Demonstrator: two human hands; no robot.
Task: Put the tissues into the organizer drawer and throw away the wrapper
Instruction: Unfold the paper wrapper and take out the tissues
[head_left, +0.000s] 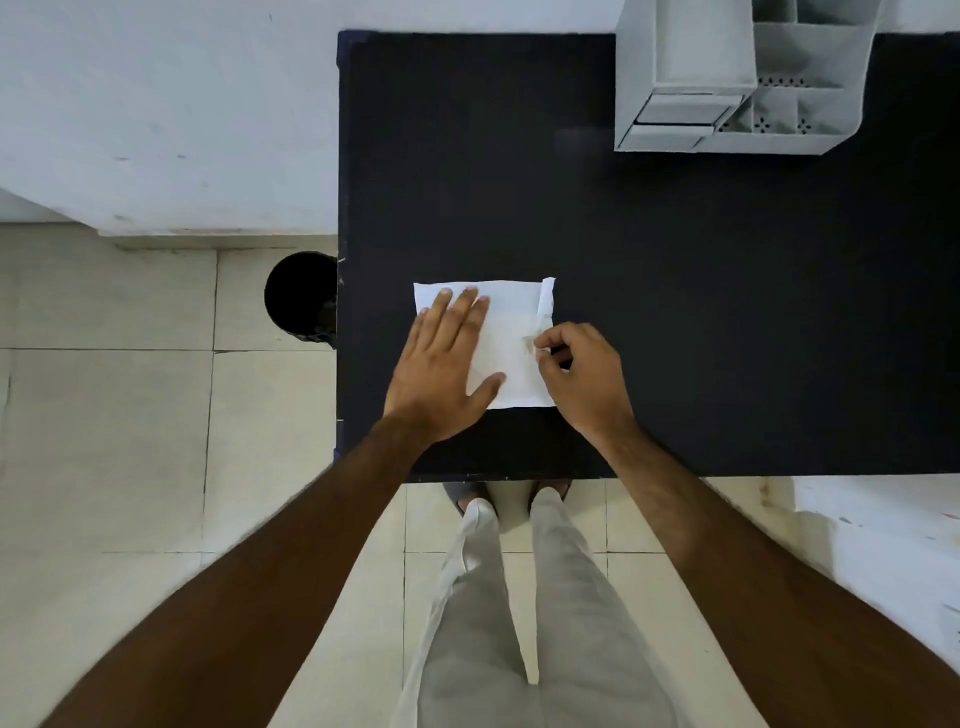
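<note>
The left hand lies flat and wide on the white tissue pack near the table's front edge while the right hand pinches its wrapper, so pull slowly; the gray organizer sits far back, and no writing shows.
</note>
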